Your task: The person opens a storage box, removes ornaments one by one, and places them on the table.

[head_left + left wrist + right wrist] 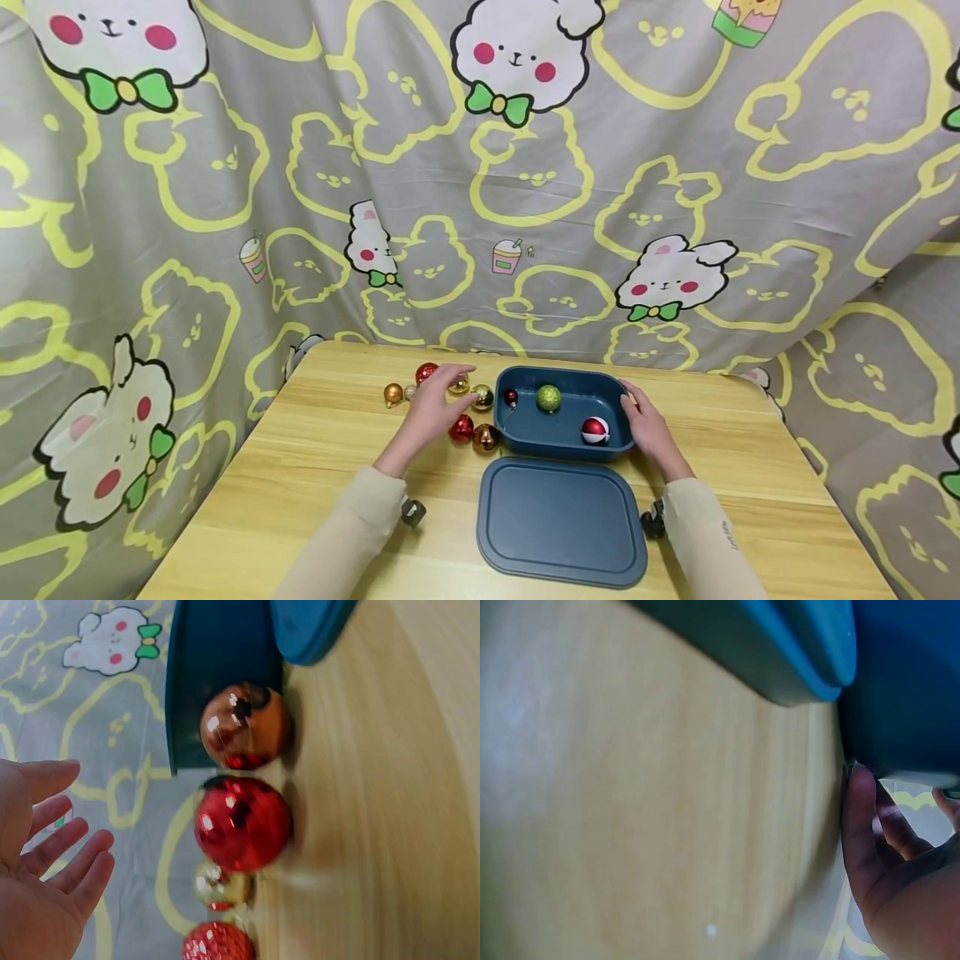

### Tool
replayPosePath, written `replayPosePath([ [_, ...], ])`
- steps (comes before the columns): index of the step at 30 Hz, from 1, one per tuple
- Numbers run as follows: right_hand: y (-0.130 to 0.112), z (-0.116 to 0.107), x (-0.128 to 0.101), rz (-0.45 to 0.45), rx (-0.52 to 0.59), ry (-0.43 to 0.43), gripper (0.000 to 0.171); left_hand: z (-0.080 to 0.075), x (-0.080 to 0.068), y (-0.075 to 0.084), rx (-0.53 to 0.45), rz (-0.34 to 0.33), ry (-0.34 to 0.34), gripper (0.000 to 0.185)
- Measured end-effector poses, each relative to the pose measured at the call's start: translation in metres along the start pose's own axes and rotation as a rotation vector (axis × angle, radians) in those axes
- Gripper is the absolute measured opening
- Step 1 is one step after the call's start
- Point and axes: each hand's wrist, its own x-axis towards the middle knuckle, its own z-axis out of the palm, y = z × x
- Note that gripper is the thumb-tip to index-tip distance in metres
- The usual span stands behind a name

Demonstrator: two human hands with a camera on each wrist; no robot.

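Observation:
My left hand (435, 406) hovers over a cluster of Christmas baubles, its fingers spread and holding nothing. Around it are a shiny red bauble (461, 428), a copper bauble (485, 437), a gold bauble (482, 397), an orange-gold bauble (393, 393) and a red glittery bauble (217, 945). To their right stands a blue rectangular box (555, 450). Inside it lie a green glittery bauble (549, 398), a red-and-white bauble (596, 430) and a small dark red bauble (512, 396). My right hand (647, 425) grips the box's right end, fingertips at the rim.
The blue lid (562, 521) lies flat on the wooden table (420, 562), in front of the box. A patterned curtain (540, 250) hangs behind the table and along its sides. Dark wrist devices, one on the left (412, 512), sit by both sleeves.

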Motion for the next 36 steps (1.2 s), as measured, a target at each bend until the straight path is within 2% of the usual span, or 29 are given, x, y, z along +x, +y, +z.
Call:
replayPosePath([
  [3,-0.001,0.000,0.000,0.002,0.001,-0.003,0.059,0.007,0.005,0.007,-0.041,-0.004,-0.026,0.049],
  [8,0.000,0.000,0.001,0.002,0.004,-0.008,0.059,0.024,0.013,0.018,-0.060,0.040,-0.086,0.047],
  [19,0.001,-0.001,0.006,-0.012,0.006,0.006,0.059,0.077,0.027,0.046,-0.121,0.055,-0.266,0.048],
  [28,0.003,0.002,0.004,-0.003,-0.005,-0.009,0.059,0.118,0.031,0.064,0.008,0.074,-0.415,0.052],
  [32,0.005,0.001,0.003,0.010,-0.009,-0.011,0.061,0.137,0.037,0.070,0.060,0.094,-0.446,0.052],
  [36,0.003,-0.001,0.003,0.014,-0.012,-0.021,0.062,0.149,0.041,0.078,0.110,0.097,-0.455,0.052],
])
